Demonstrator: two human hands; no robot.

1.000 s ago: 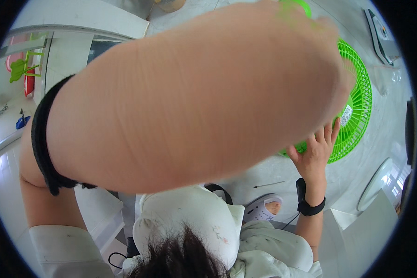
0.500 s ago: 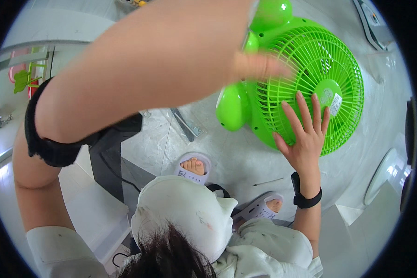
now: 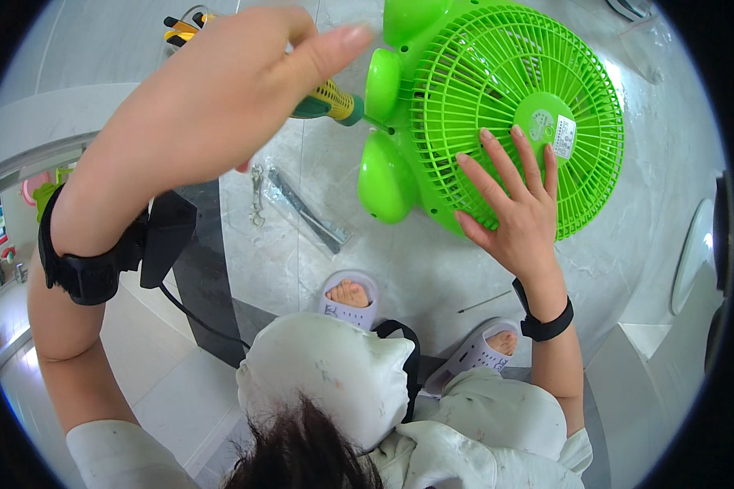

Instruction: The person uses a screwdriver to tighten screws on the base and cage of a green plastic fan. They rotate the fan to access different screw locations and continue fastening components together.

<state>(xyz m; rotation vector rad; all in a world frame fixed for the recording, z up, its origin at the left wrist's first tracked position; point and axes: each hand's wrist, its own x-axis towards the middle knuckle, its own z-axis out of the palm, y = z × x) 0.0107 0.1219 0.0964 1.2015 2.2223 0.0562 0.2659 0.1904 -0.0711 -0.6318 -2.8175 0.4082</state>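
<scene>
A bright green round fan lies on the grey tiled floor with its slatted grille up and rounded knobs along its left side. My right hand rests spread on the grille, fingertips by the hub with its white label. Left of the fan, my left hand is curled round a screwdriver with a yellow and green handle, thumb stretched out along it. The screwdriver's shaft points at a small hole in the fan's edge between two knobs; whether the tip is seated I cannot tell. My left fingers are mostly hidden.
Tools with yellow and black handles lie at the far left. A clear plastic bag with a dark strip and a small metal piece lie left of the fan. A thin metal rod lies by my slippers. Right stands a whitish round object.
My left hand has moved left and its forearm no longer covers the fan's left side; the screwdriver now shows. The fan sits slightly further left and up in view, my right hand still on it.
</scene>
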